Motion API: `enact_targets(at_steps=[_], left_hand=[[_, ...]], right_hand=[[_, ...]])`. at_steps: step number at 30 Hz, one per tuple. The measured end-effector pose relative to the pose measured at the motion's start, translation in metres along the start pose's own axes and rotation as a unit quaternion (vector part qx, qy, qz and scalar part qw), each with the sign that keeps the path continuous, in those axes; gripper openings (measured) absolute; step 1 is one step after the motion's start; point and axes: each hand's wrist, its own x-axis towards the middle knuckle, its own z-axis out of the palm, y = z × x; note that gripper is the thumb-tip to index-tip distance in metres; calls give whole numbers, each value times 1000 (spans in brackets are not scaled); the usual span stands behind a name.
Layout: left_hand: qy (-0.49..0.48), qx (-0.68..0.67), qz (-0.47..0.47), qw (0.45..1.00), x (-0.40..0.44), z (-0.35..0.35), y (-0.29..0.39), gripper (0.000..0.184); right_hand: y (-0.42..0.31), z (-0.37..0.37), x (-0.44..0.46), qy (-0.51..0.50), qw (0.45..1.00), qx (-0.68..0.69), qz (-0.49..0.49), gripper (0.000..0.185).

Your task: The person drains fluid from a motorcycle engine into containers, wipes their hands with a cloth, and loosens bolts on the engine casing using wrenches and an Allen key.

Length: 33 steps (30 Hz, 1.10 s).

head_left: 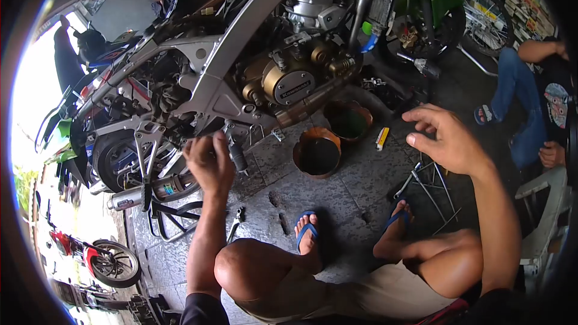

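Observation:
My left hand (211, 161) is raised in front of the motorcycle's lower frame, with its fingers curled and whatever they may hold hidden. My right hand (442, 138) hangs in the air above the floor, thumb and fingers apart and nothing between them. Before me stands a partly stripped motorcycle, its gold engine cover (294, 87) marked Kawasaki. Beyond my left hand are a footpeg (238, 155) and a silver exhaust muffler (141, 195). Two round, dark-filled containers, a nearer one (317, 151) and a farther one (349, 119), sit below the engine.
A small yellow-and-white box (382, 138) and several metal tools (424, 183) lie on the tiled floor. A ratchet-like tool (236, 222) lies by my left knee. At right, a seated person (524, 108) is beside a pale plastic chair (545, 210). A red motorcycle (90, 259) stands outside.

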Motion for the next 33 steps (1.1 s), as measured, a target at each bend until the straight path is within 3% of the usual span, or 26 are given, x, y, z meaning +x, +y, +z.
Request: enact_targets(at_steps=[4,6,8,10,11,13,14,16,21,23,27,33], left_hand=[[-153,-134,-81,976,-33,44,18,20],[-248,-186,-66,949,-73,75,28,20],[-343,-227,-192,891,-135,114,29,26],[-427,-271,-483,715,-202,162,10,33],[-422,-276,-486,714,-224,178,4,33],[-256,-341,-739,522,-253,205,-2,38],[-253,-345,-742,516,-260,215,-3,38],[-135,-371,-781,483,-270,228,1,40],[-100,-339,-783,512,-272,248,-1,31],[-89,-302,-754,577,-267,251,-5,30],[-110,-280,-731,613,-260,257,-25,39],[-109,-236,-706,659,-252,270,-51,38]], right_hand=[[2,-12,-9,44,999,12,5,35],[0,-17,-10,62,998,7,-9,35],[-6,-20,-12,59,998,14,-11,36],[-9,-23,-14,50,999,3,-20,36],[-10,-24,-15,46,999,18,-5,37],[-6,-25,-14,44,999,29,0,39],[-4,-26,-13,39,999,23,-1,39],[-1,-27,-8,37,999,19,-3,40],[-1,-20,7,24,999,38,27,41],[-2,-14,15,2,999,31,22,42],[-4,-9,17,-21,999,22,31,44],[-7,-1,22,-38,998,19,44,46]])
